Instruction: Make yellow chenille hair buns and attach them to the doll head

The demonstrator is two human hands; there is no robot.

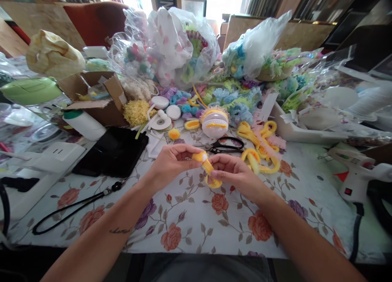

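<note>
The person at the table has both hands raised just above the flowered cloth (196, 235), and between them is a small fuzzy yellow piece (208, 166), held near the middle of the table's front part. The left hand (174, 161) pinches its upper end between thumb and forefinger, right by a whitish spot, with the other fingers curled in behind. The right hand (234, 170) grips it lower down, thumb against bent fingers, and a curled yellow end hangs under the fingertips; I can't make out exactly how each finger sits. Just beyond the hands lie black-handled scissors (216, 145), and behind those a round white object (214, 126) with yellow trim. A little orange-yellow pompom (174, 134) rests to its left, while loops of yellow fuzzy cord (266, 151) tangle on the right, beside some pink material. Over on the far right there's a white glue gun (357, 171); on the left, a flat black device (112, 151) with a black wrist strap (72, 210) near it. Stuffed plastic bags (170, 45) crowd the back of the table.
</note>
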